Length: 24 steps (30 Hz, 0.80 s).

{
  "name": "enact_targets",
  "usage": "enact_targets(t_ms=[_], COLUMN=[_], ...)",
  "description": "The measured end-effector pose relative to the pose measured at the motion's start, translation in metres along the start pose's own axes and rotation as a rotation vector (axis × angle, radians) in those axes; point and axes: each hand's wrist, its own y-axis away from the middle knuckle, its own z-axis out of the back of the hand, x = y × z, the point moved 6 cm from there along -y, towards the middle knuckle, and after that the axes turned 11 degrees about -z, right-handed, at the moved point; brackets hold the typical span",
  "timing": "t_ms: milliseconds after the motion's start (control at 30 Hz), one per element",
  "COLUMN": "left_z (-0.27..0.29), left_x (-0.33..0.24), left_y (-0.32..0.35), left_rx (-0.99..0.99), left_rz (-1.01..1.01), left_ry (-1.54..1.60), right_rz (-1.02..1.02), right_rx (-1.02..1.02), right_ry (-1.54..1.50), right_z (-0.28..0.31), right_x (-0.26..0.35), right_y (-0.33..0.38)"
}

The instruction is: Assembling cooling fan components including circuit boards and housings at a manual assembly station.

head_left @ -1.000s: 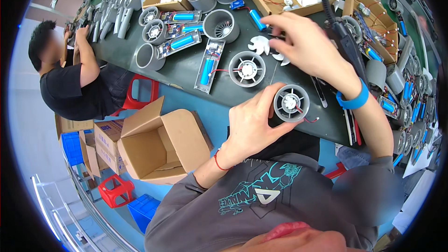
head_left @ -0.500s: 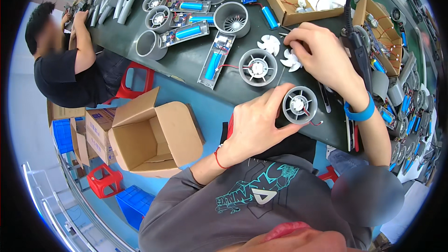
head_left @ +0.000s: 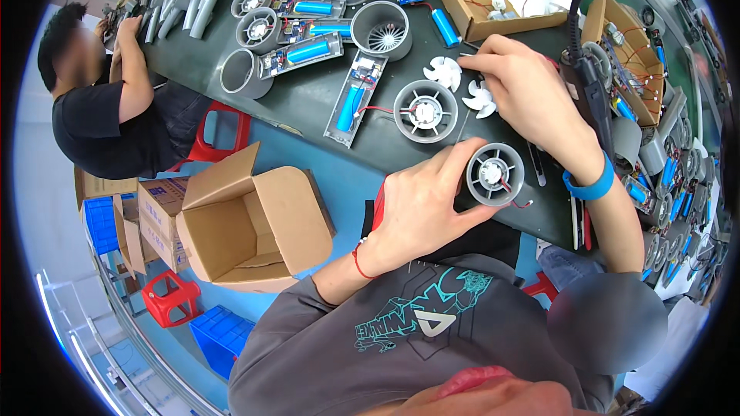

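My left hand point(head_left: 420, 212) holds a short grey cylindrical fan housing point(head_left: 496, 148), thumb and fingers round its side. Its open end faces up, showing spokes, a white-centred motor point(head_left: 491, 175) and a short red wire. My right hand point(head_left: 528, 88) is over the table with its fingers drawn together at a small dark thin piece I cannot make out. Beside those fingertips lie two white fan impellers point(head_left: 443, 73). Left of them, a second grey fan housing point(head_left: 425, 112) with a motor is wired in red to an open grey handle shell point(head_left: 355, 100) holding a blue battery.
More handle shells with batteries and grey cylinders point(head_left: 381, 31) cover the table's left. Cardboard trays point(head_left: 493, 27) of parts stand at the back. A thick black cable tool point(head_left: 590, 81) stands right of my right hand. Tweezers point(head_left: 537, 166) lie nearby. A person point(head_left: 100, 108) sits at far left.
My right hand has shifted slightly left and its fingertips have come down a little beside the impellers. My left hand keeps the fan housing in the same place.
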Motion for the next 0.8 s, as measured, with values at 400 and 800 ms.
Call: enact_targets(t_ms=[400,800], left_z=[0.000,0.000], left_x=[0.001,0.001], left_y=[0.001,0.002], left_rx=[-0.005,-0.021], left_rz=[0.018,-0.008], left_ry=[0.014,0.010], right_rz=[-0.123,0.037], right_rx=[0.168,0.112], right_ry=[-0.379,-0.134], right_z=[0.000,0.015], right_x=[-0.003,0.012], right_y=[0.003,0.029])
